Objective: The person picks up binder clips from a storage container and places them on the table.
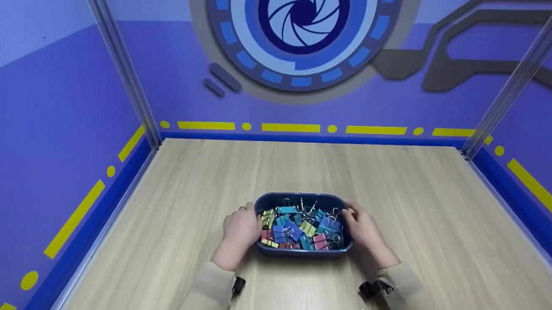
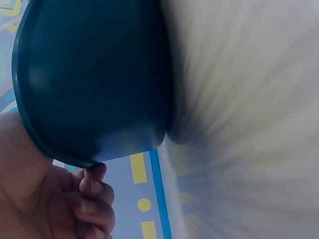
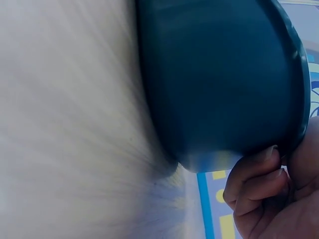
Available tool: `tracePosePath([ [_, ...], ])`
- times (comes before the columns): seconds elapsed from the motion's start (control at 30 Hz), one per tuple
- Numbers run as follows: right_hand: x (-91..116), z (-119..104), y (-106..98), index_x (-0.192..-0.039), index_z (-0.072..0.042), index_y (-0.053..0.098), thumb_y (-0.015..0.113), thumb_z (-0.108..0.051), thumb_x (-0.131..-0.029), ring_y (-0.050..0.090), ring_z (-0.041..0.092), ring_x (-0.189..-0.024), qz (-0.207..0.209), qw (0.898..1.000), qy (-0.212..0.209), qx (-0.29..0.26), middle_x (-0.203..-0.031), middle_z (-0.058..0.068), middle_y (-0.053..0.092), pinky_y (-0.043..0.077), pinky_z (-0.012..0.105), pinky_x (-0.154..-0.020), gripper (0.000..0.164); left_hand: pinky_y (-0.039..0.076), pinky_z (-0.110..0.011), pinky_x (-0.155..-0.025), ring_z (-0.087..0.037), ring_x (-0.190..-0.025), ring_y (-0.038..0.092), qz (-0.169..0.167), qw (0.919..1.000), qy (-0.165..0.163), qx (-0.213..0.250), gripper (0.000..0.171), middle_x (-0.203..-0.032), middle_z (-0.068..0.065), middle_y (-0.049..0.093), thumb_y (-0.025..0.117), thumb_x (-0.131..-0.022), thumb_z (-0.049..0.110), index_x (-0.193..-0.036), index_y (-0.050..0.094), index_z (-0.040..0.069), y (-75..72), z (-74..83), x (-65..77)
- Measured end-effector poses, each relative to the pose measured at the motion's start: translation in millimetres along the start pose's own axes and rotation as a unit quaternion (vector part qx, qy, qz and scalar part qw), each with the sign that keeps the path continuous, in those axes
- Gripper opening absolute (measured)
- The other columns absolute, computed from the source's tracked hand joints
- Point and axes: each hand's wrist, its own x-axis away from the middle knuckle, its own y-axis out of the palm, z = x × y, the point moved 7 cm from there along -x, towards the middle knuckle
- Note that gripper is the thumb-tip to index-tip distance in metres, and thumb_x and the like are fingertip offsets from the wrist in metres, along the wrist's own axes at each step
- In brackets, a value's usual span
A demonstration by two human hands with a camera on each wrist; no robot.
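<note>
A dark teal-blue plastic bin [image 1: 302, 253] with rounded corners holds a heap of binder clips [image 1: 308, 228] in blue, teal, yellow-green and pink-red, with silver wire handles. My left hand [image 1: 241, 227] grips the bin's left end at the rim, and my right hand [image 1: 364, 228] grips its right end. The left wrist view shows the bin's smooth outer wall [image 2: 99, 74] and curled fingers [image 2: 94, 211] beside its rim. Similarly, bent fingers [image 3: 259, 181] meet the wall [image 3: 224, 84] in the right wrist view. The bin's base is level, at or very close to the tabletop.
A light wood-grain table [image 1: 421, 210] lies under the bin. Purple-blue panels with yellow marks stand behind it [image 1: 286, 114] and along both sides, joined by metal posts [image 1: 123, 67]. Black wrist straps [image 1: 376, 288] show near both beige sleeves [image 1: 205, 285].
</note>
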Motion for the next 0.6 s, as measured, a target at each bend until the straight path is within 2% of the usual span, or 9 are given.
tracePosePath([
  [0.23,-0.7,2.1,-0.5,-0.136,0.000,0.058,0.049,-0.015,-0.106,0.066,0.038,-0.118,-0.002,1.000,-0.001,-0.002,-0.127,0.028,0.067,0.049,0.054,-0.104,0.035,0.044,-0.048,-0.084,-0.038,-0.097,0.058,-0.011,0.9999,0.004,-0.013,0.029,-0.101,-0.021,0.065,0.070,-0.087,0.024,-0.101,0.066,-0.001,0.5,0.8,-2.3],
  [0.4,-0.8,2.3,-0.5,-0.136,0.001,0.058,0.049,-0.015,-0.106,0.067,0.039,-0.117,0.001,1.000,-0.005,0.001,-0.125,0.029,0.068,0.049,0.055,-0.103,0.035,0.040,-0.047,-0.086,-0.037,-0.099,0.052,-0.010,0.9998,0.012,-0.011,0.027,-0.102,-0.020,0.060,0.068,-0.087,0.023,-0.099,0.065,-0.001,0.5,0.4,-3.0],
  [0.6,-0.8,2.9,0.6,-0.134,0.001,0.058,0.049,-0.017,-0.106,0.067,0.039,-0.117,0.001,1.000,-0.009,0.011,-0.123,0.029,0.069,0.049,0.055,-0.103,0.035,0.040,-0.048,-0.086,-0.037,-0.099,0.052,-0.007,0.9999,0.012,-0.005,0.024,-0.101,-0.019,0.060,0.067,-0.087,0.020,-0.097,0.065,-0.001,3.3,-2.3,-2.9],
])
